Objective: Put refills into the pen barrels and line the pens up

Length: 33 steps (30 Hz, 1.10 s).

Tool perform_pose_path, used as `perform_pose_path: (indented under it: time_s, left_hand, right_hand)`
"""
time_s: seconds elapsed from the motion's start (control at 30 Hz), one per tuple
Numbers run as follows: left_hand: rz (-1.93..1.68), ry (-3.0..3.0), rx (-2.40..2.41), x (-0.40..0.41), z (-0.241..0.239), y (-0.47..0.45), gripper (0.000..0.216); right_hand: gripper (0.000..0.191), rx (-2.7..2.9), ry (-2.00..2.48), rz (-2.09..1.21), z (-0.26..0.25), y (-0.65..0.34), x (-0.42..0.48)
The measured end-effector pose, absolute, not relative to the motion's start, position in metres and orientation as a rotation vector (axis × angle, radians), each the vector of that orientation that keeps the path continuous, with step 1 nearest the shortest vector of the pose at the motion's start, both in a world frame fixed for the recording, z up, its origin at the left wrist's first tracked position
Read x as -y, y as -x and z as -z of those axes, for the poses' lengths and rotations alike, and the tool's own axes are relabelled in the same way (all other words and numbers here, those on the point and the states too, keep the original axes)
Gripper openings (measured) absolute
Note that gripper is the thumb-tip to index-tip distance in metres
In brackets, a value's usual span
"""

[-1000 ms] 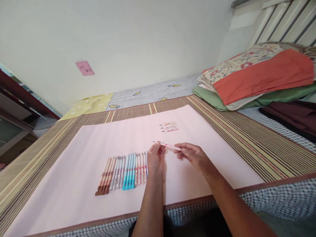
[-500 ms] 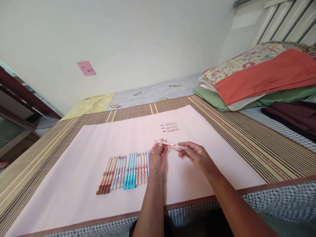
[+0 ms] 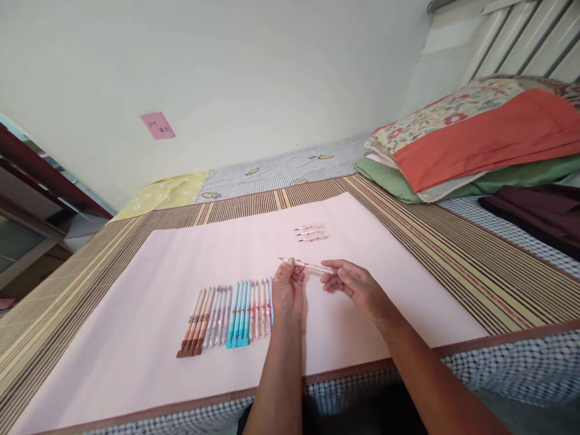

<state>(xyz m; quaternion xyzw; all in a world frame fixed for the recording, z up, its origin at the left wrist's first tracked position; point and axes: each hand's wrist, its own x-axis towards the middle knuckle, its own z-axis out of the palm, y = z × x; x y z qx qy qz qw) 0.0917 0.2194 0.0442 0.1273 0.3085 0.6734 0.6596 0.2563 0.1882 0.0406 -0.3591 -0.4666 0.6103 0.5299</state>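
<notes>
Far beyond your left grip [image 3: 287, 293], you have a pink note [image 3: 157, 125] on the wall [image 3: 254, 66]; well to the right of your right grip [image 3: 357, 287], folded bedding [image 3: 475, 142] lies beside a dark cloth [image 3: 537, 214].

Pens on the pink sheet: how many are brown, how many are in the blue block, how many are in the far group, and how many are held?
Brown pens: 4
Blue block: 4
Far group: 3
Held pen: 1
Total of these: 12

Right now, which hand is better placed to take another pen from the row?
Probably the left hand: both hold the pen, but it sits beside the row; the right hand is farther.
</notes>
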Motion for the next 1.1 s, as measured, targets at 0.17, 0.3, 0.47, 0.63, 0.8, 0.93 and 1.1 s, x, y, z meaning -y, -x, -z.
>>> perform_pose_path:
  time_s: [0.17, 0.3, 0.47, 0.63, 0.8, 0.93, 1.1]
  left_hand:
    - [-1.515, -0.307, -0.789, -0.22, -0.042, -0.094, 0.033]
    - [-1.518, -0.355, -0.83, -0.222, -0.039, -0.094, 0.034]
    - [-1.532, -0.467, -0.8, -0.222, -0.039, -0.09, 0.031]
    - [-1.552, -0.504, -0.824, -0.22, -0.042, -0.09, 0.032]
    - [-1.47, -0.65, -0.953, -0.218, -0.044, -0.089, 0.033]
    - [-1.37, -0.787, -1.08, -0.218, -0.047, -0.086, 0.032]
    - [-1.551, -0.955, -1.46, -0.223, -0.06, -0.062, 0.041]
  right_hand:
    - [0.042, 1.196, 1.045, -1.248, -0.044, -0.248, -0.184]
    - [0.038, 1.166, 1.093, -1.155, -0.043, -0.242, -0.183]
    - [0.035, 1.172, 1.079, -1.155, -0.04, -0.24, -0.185]
    - [0.031, 1.242, 1.094, -1.174, -0.042, -0.241, -0.184]
    - [0.02, 1.509, 1.197, -1.039, -0.05, -0.234, -0.179]
    - [0.021, 1.538, 1.243, -0.998, -0.047, -0.229, -0.179]
    - [0.023, 1.506, 1.332, -1.09, -0.035, -0.224, -0.18]
